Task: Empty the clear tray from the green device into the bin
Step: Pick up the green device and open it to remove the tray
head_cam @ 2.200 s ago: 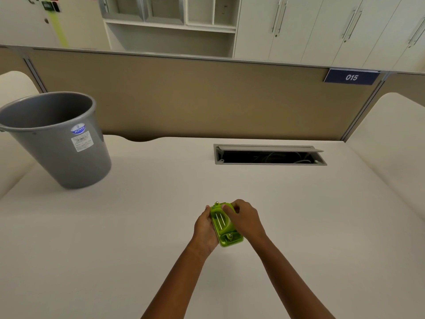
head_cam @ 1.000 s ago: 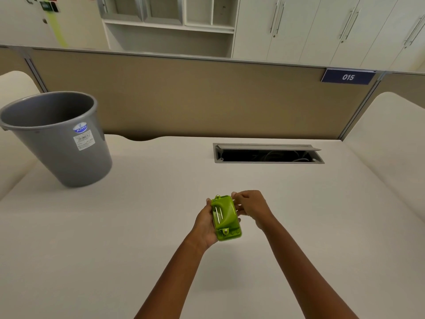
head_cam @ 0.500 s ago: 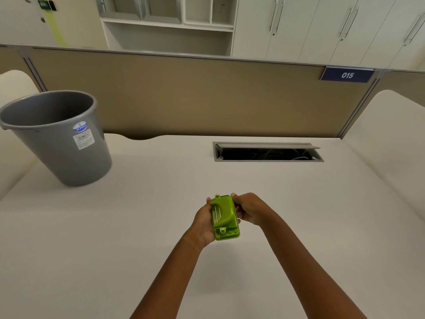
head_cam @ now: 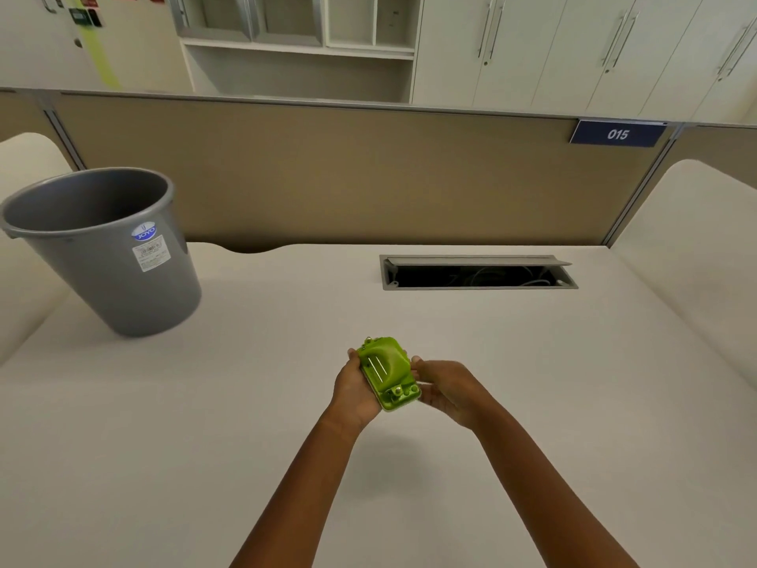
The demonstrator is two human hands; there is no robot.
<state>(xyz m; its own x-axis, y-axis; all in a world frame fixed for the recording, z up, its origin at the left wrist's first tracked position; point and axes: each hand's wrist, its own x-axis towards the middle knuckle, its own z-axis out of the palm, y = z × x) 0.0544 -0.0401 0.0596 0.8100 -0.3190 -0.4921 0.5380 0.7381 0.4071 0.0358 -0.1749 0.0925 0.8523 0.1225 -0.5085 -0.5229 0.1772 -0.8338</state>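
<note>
A small green device (head_cam: 387,371) is held above the white desk (head_cam: 245,403), tilted with its underside towards me. My left hand (head_cam: 354,387) cups it from the left and below. My right hand (head_cam: 444,385) grips its right edge, fingers curled against the side. The clear tray is hidden; I cannot tell whether it sits in the device or in my right hand. A grey plastic bin (head_cam: 102,248) with a white label stands open at the desk's far left.
An open cable slot (head_cam: 477,274) with a raised flap lies in the desk behind the hands. A tan partition (head_cam: 348,174) with a blue "015" sign (head_cam: 617,134) closes off the back. Side desks curve away at both edges.
The device was lifted a little and turned between my hands. My right hand moved from on top of it to its right edge. The bin has not moved.
</note>
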